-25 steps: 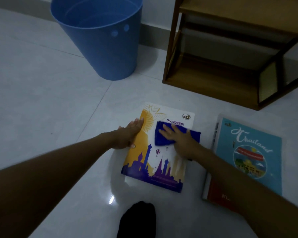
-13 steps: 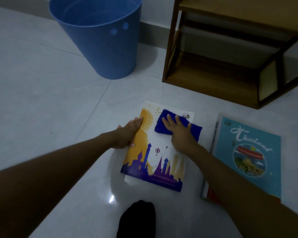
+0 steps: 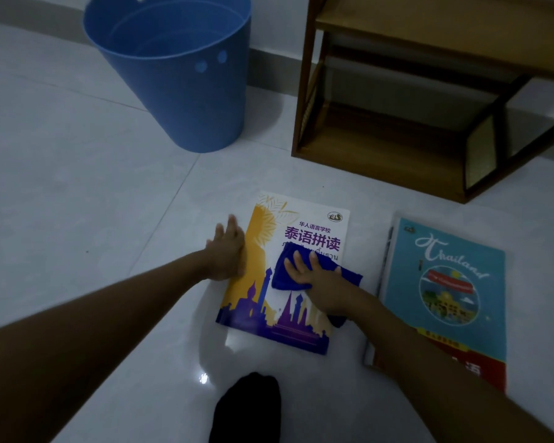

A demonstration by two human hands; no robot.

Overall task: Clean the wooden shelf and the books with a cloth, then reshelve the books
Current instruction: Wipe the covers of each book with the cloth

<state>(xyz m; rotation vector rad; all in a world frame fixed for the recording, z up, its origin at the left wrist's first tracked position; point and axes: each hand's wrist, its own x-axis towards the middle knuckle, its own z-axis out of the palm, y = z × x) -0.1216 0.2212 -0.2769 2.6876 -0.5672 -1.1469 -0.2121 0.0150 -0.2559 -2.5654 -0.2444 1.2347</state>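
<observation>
The left hand (image 3: pixel 227 252) lies flat, fingers straight and pointing forward, while the right hand (image 3: pixel 320 284) presses palm-down (fingers spread).

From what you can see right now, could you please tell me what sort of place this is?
Most likely a dimly lit room in a home: a glossy tiled floor, with a low wooden shelf and a blue plastic bin standing on it.

We find a yellow-and-purple book (image 3: pixel 256 282) lying flat, a dark blue cloth (image 3: pixel 281 274) on its cover. A light blue book (image 3: pixel 445 282) lies beside it, the wooden shelf (image 3: pixel 381 148) behind.
</observation>
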